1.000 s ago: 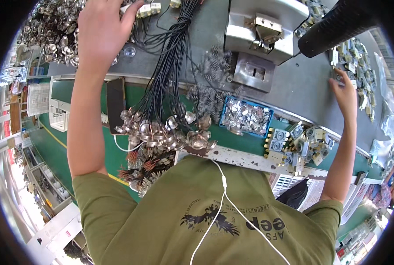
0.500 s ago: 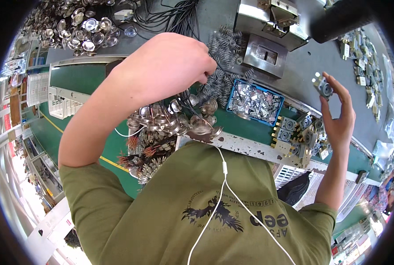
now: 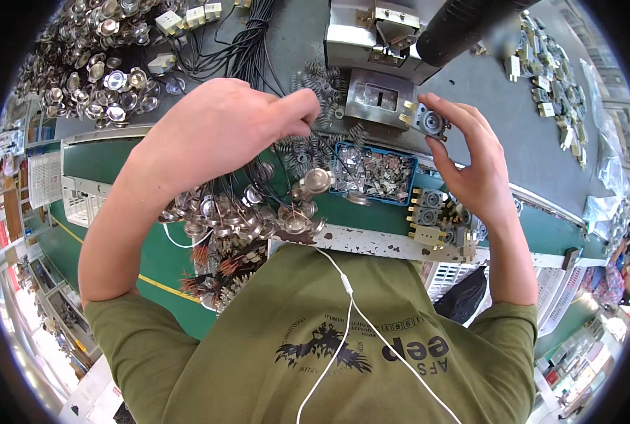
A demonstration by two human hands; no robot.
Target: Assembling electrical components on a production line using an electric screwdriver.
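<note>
Between the thumb and fingers of my right hand is a small grey block with a round ringed face and brass-coloured terminals. It is held beside a metal fixture with a dark slot. My left hand is closed in a pinch next to a pile of coil springs; what its fingertips hold is hidden. Thin black wires pass close to these fingers. Below that hand hang several round metal caps on black wires. A blue tray of small metal pieces lies between my hands.
More ringed blocks stand along the near table edge. A large heap of metal caps fills the far left. A metal press and a thick black tube rise behind the fixture. Pale blocks line the right.
My right hand has moved left and inward with the block, toward the slotted fixture. My left hand has shifted left and slightly down, still pinched. The whole view has shifted a little.
</note>
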